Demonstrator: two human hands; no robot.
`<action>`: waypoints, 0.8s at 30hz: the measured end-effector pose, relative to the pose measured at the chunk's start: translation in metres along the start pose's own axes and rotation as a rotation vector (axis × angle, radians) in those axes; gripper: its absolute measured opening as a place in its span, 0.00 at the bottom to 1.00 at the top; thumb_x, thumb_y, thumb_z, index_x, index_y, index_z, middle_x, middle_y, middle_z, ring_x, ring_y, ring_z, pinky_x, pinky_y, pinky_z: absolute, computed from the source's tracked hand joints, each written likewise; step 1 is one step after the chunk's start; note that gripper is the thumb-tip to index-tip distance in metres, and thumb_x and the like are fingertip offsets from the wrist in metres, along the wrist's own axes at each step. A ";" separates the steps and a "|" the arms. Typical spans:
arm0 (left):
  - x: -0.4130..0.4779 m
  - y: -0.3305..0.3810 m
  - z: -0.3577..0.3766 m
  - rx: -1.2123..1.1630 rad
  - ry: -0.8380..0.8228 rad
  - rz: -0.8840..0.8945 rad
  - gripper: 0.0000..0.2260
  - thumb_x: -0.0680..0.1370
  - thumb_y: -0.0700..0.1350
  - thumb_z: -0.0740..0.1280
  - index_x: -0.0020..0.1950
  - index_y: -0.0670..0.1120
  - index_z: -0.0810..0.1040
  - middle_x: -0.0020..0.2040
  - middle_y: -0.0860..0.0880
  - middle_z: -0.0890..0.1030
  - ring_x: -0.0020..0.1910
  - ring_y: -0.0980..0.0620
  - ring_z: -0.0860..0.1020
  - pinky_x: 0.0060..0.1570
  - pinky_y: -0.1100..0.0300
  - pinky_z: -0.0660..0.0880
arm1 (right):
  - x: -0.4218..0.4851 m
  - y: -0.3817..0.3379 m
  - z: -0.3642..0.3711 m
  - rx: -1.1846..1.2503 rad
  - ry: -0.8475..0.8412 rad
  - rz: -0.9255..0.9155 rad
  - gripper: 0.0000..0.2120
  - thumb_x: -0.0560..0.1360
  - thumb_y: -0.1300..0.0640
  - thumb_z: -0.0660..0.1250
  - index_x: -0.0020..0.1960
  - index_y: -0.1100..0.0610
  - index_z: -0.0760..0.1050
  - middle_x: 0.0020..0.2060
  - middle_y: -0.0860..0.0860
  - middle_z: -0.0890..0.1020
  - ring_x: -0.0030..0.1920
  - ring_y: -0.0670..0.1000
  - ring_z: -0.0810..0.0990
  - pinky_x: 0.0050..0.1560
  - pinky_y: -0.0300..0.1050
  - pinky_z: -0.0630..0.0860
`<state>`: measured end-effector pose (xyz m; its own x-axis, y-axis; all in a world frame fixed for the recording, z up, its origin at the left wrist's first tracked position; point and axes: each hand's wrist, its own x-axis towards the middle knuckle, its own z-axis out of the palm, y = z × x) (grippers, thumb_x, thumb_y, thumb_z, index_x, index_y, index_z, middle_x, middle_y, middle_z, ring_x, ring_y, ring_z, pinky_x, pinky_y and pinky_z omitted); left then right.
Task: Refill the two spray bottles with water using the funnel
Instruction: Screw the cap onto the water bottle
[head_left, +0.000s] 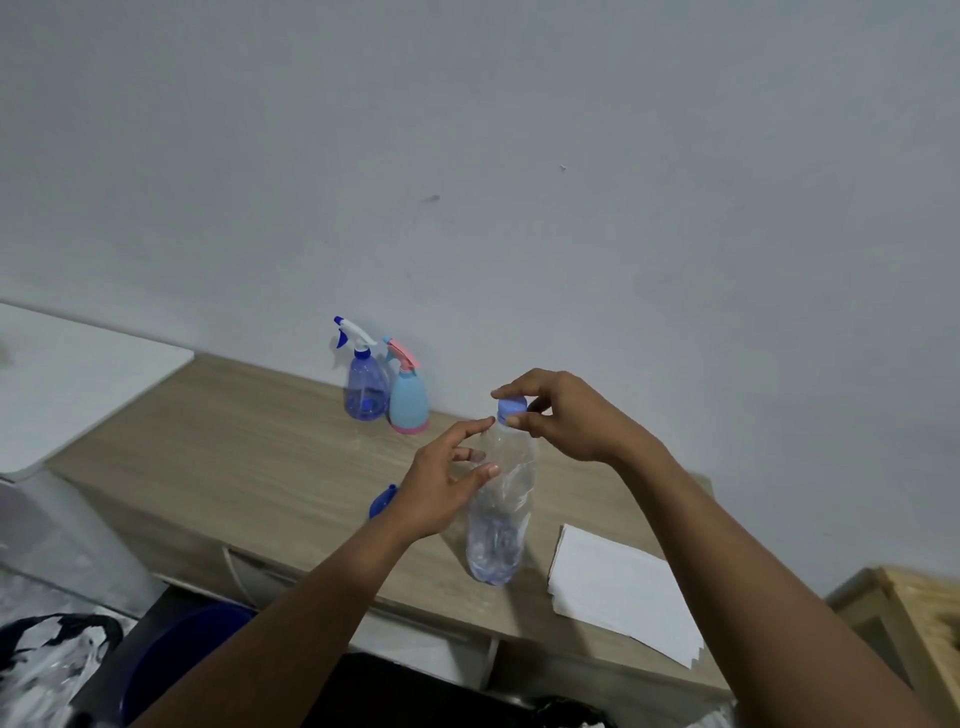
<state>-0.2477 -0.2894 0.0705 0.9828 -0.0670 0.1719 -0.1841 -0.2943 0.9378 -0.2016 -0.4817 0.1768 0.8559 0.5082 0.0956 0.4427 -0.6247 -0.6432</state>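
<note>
A clear plastic water bottle (501, 514) stands upright on the wooden table (249, 457), with water in its lower part. My right hand (563, 415) pinches its blue cap (511, 405) at the top. My left hand (441, 488) is beside the bottle's upper body, fingers spread and touching it. Two spray bottles stand near the wall: a clear blue one (365, 387) with a white and blue trigger, and a light blue one (409, 400) with a pink trigger. A blue funnel (382, 501) lies on the table, mostly hidden behind my left hand.
A stack of white paper towels (618, 587) lies on the table right of the bottle. A white surface (67, 374) sits at the far left. A blue basin (182, 654) is below the table's front edge. A wooden box (914, 613) stands at the right.
</note>
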 end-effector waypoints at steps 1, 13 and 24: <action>0.000 0.000 0.000 -0.004 -0.001 -0.006 0.23 0.75 0.48 0.74 0.67 0.62 0.73 0.63 0.57 0.78 0.59 0.51 0.80 0.57 0.45 0.80 | 0.001 0.001 -0.003 0.018 -0.037 -0.008 0.14 0.78 0.57 0.69 0.63 0.49 0.80 0.58 0.44 0.80 0.49 0.49 0.82 0.53 0.44 0.81; -0.003 0.002 0.003 -0.006 0.025 -0.001 0.23 0.75 0.47 0.74 0.67 0.62 0.73 0.65 0.60 0.77 0.59 0.52 0.80 0.55 0.45 0.81 | -0.003 0.006 0.009 0.046 0.079 0.014 0.19 0.78 0.48 0.69 0.67 0.51 0.77 0.51 0.50 0.80 0.50 0.47 0.80 0.56 0.44 0.77; -0.003 0.005 0.007 -0.010 0.022 -0.004 0.22 0.75 0.48 0.74 0.66 0.60 0.73 0.65 0.62 0.76 0.58 0.53 0.81 0.53 0.45 0.82 | -0.006 0.015 0.029 0.172 0.338 0.092 0.14 0.70 0.43 0.76 0.49 0.51 0.81 0.43 0.46 0.82 0.41 0.46 0.80 0.44 0.43 0.77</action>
<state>-0.2514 -0.2970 0.0729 0.9836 -0.0452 0.1748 -0.1804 -0.2850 0.9414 -0.2077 -0.4764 0.1443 0.9424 0.2129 0.2579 0.3333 -0.5352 -0.7761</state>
